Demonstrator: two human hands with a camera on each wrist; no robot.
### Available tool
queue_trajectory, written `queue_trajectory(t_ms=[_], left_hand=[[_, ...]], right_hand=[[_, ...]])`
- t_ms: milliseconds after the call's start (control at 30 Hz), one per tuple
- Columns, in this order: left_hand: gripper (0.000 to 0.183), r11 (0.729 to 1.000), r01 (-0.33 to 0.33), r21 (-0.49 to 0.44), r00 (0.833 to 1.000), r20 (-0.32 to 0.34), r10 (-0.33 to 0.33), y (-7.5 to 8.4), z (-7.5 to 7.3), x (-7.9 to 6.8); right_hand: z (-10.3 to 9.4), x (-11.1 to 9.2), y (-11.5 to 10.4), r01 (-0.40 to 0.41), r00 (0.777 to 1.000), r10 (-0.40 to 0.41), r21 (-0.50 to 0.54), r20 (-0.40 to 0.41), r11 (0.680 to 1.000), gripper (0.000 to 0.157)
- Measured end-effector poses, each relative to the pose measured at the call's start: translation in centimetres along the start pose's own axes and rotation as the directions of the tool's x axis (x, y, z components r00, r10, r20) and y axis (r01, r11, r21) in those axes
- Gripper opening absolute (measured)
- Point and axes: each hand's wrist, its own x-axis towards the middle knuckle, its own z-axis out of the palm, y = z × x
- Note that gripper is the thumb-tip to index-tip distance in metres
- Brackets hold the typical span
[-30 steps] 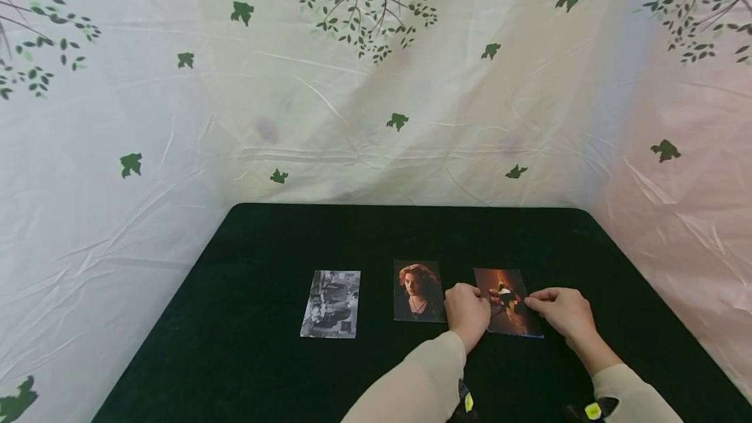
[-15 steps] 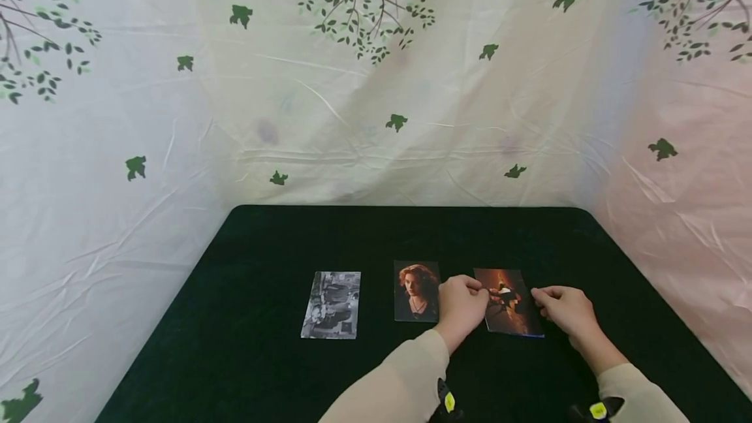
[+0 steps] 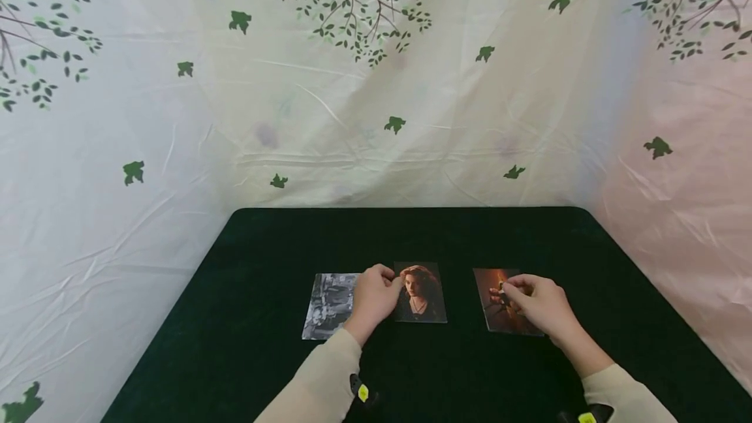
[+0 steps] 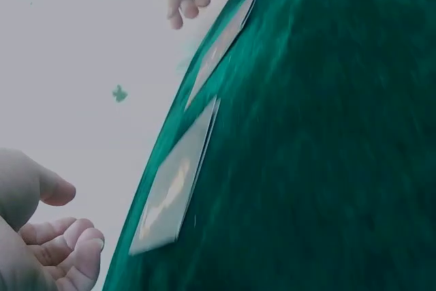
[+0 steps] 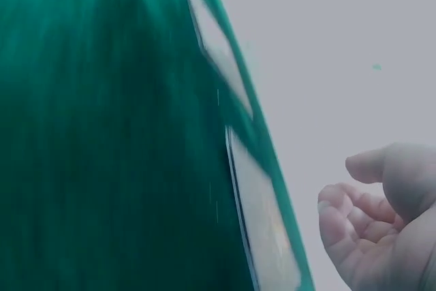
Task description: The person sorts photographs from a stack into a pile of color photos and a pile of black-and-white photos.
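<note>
Three photo cards lie in a row on the dark green table. Closest to my left hand (image 3: 375, 296) is the portrait card (image 3: 418, 299), whose left edge its fingertips reach. The same hand covers part of the black-and-white photo card (image 3: 326, 309). My right hand (image 3: 539, 302) hovers over the orange-brown photo card (image 3: 496, 309) and hides its right side. In the wrist views both hands are loosely curled, with a gap between thumb and fingers and nothing held. Doubled edges show on the portrait card (image 4: 174, 182) and on the orange-brown card (image 5: 262, 216).
The green cloth-covered table (image 3: 411, 234) has rounded far corners. A pale fabric wall (image 3: 329, 103) printed with leaves and branches stands behind and at both sides. Dark straps with yellow tags (image 3: 363, 393) sit at the wrists.
My left hand has moved left from the orange-brown card, across the portrait card, to its left side. My right hand has shifted left over the orange-brown card. The cards lie still.
</note>
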Motion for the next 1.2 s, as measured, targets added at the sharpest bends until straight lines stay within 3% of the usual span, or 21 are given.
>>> queue_trajectory(t_ms=[100,200,433,733,867,1200], left_hand=[[0.024,0.999,0.042,-0.015,0.999,0.023,-0.042,-0.9,-0.7,-0.3],[0.024,0.999,0.039,0.006,0.999,0.03,-0.039,-1.4,-0.7,-0.7],[0.024,0.998,0.026,0.053,1.0,0.015,-0.027,-1.4,0.1,-0.7],[0.025,0.995,0.018,0.101,1.0,-0.001,-0.018,-1.8,1.0,-0.3],[0.028,0.991,0.044,0.129,0.999,0.003,-0.045,-2.2,1.4,-0.4],[0.03,0.992,0.073,0.105,0.992,0.097,-0.083,-1.8,1.6,-0.6]], right_hand=[[1.9,0.1,-2.2,0.023,1.0,-0.023,-0.028,0.019,0.999,0.044],[4.2,0.5,-3.8,0.015,0.999,-0.014,-0.038,0.029,0.999,0.041],[7.6,1.9,-5.4,-0.024,0.999,0.024,-0.011,0.034,1.0,0.038],[9.3,2.4,-5.2,-0.069,0.998,0.069,-0.004,0.013,0.998,0.037],[10.0,2.4,-5.0,-0.058,0.998,0.059,-0.021,0.016,0.998,0.038],[10.8,2.6,-5.3,-0.013,0.999,0.005,-0.152,-0.053,0.988,0.038]])
